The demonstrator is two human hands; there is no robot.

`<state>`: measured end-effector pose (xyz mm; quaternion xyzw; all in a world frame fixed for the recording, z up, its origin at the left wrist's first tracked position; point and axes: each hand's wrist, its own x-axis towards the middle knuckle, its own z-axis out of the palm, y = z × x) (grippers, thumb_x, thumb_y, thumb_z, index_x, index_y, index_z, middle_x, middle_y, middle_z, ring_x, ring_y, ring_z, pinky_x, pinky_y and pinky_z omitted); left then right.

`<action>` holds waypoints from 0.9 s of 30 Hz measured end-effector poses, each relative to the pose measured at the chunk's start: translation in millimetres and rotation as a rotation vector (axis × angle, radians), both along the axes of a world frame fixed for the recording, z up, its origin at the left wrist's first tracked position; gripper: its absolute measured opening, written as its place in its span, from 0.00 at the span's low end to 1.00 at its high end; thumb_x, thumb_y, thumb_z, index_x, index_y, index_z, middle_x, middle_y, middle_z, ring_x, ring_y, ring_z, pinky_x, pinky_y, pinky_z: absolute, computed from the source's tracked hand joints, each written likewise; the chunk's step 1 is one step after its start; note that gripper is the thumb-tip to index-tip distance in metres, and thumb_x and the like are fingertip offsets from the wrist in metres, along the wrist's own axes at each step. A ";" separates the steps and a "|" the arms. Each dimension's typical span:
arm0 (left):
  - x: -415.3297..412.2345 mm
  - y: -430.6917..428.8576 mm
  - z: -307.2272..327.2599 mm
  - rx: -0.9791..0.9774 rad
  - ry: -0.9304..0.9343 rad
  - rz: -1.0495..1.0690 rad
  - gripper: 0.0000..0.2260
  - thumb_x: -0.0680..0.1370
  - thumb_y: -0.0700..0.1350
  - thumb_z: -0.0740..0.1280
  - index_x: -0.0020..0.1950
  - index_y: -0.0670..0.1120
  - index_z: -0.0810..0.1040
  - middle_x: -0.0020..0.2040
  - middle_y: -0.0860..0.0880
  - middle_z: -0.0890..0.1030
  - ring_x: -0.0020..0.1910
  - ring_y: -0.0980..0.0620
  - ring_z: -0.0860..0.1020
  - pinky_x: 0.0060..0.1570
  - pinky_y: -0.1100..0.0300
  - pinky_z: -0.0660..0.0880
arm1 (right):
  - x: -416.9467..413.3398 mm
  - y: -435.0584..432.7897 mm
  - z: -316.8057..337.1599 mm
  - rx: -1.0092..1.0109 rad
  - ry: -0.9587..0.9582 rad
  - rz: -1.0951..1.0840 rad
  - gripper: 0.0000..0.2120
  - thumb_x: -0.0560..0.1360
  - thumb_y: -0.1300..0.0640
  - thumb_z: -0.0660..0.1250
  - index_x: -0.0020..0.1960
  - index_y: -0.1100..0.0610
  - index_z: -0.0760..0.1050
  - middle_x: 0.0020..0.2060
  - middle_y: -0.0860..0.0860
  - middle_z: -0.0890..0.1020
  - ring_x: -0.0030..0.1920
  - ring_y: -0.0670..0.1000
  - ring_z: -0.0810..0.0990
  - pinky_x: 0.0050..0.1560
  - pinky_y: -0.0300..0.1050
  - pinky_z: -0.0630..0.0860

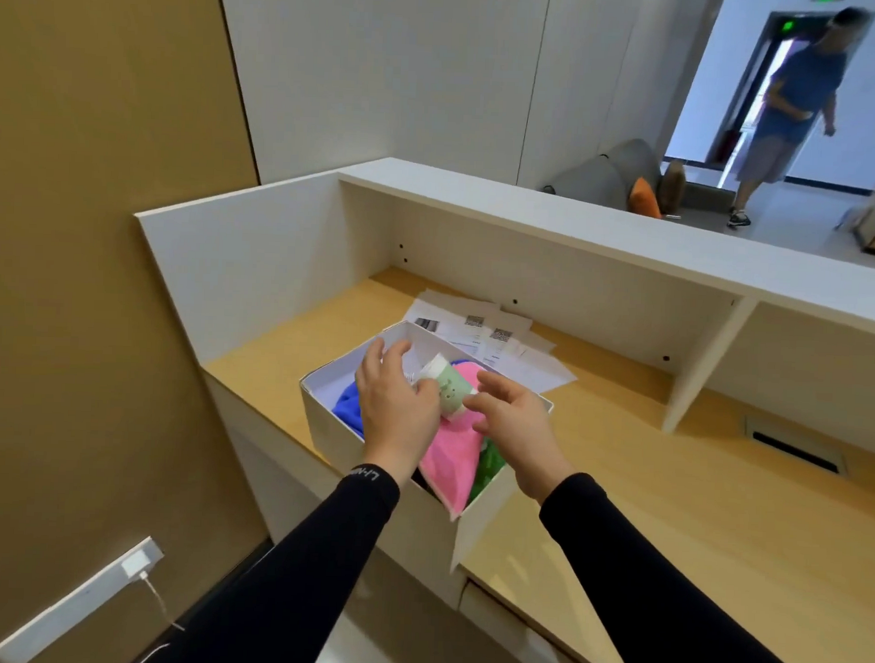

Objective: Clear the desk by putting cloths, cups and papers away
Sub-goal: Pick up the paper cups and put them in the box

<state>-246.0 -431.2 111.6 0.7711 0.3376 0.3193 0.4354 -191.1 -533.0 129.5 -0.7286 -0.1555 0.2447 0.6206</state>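
White box [323, 416] on desk holds blue cloth [347, 408], pink cloth [448, 460], green cloth [490, 464]. Left hand [395, 409] grips paper cup [448, 388] over the box; right hand [514, 423] fingers spread, possibly touching the cup. Papers [499, 338] lie just behind the box.

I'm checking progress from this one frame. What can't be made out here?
- Head view: the white box floor, hidden by cloths and hands.
- Cup: grip unclear; left hand covers it.
- Papers: print too small, box wall overlaps them.
- Green cloth: mostly under the pink cloth.
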 end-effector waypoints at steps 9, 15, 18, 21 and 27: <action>64.7 -79.9 1.3 0.132 -0.102 -0.288 0.14 0.74 0.36 0.62 0.59 0.44 0.75 0.63 0.47 0.73 0.66 0.49 0.68 0.66 0.60 0.63 | 42.3 -92.8 -0.2 0.075 0.012 -0.301 0.21 0.76 0.64 0.63 0.69 0.61 0.70 0.58 0.53 0.76 0.50 0.47 0.77 0.49 0.42 0.76; 126.3 -207.7 -1.2 0.032 -0.099 -0.598 0.12 0.76 0.37 0.61 0.58 0.45 0.76 0.52 0.52 0.76 0.53 0.52 0.75 0.52 0.60 0.71 | 68.6 -232.9 3.8 0.071 -0.024 -0.598 0.21 0.76 0.63 0.62 0.69 0.58 0.68 0.60 0.53 0.76 0.51 0.46 0.77 0.54 0.45 0.77; 149.8 -284.0 -3.6 -0.072 -0.086 -0.722 0.10 0.77 0.39 0.61 0.56 0.47 0.76 0.49 0.53 0.77 0.49 0.54 0.75 0.44 0.67 0.70 | 78.6 -317.6 2.8 0.060 -0.069 -0.774 0.21 0.75 0.61 0.63 0.68 0.56 0.69 0.60 0.52 0.76 0.60 0.51 0.76 0.64 0.54 0.73; 170.1 -364.5 -5.7 -0.098 -0.064 -0.827 0.09 0.77 0.39 0.60 0.55 0.48 0.75 0.46 0.56 0.77 0.46 0.58 0.74 0.40 0.72 0.68 | 89.0 -404.4 -0.8 0.067 -0.101 -0.912 0.21 0.75 0.61 0.63 0.68 0.56 0.70 0.58 0.50 0.76 0.61 0.52 0.75 0.65 0.55 0.73; 198.3 -536.5 -15.4 -0.114 -0.005 -1.009 0.08 0.78 0.39 0.60 0.54 0.49 0.74 0.49 0.54 0.77 0.49 0.56 0.75 0.45 0.67 0.70 | 107.0 -575.2 -21.3 0.051 -0.077 -1.059 0.20 0.74 0.61 0.63 0.67 0.57 0.71 0.56 0.50 0.75 0.61 0.52 0.75 0.65 0.55 0.73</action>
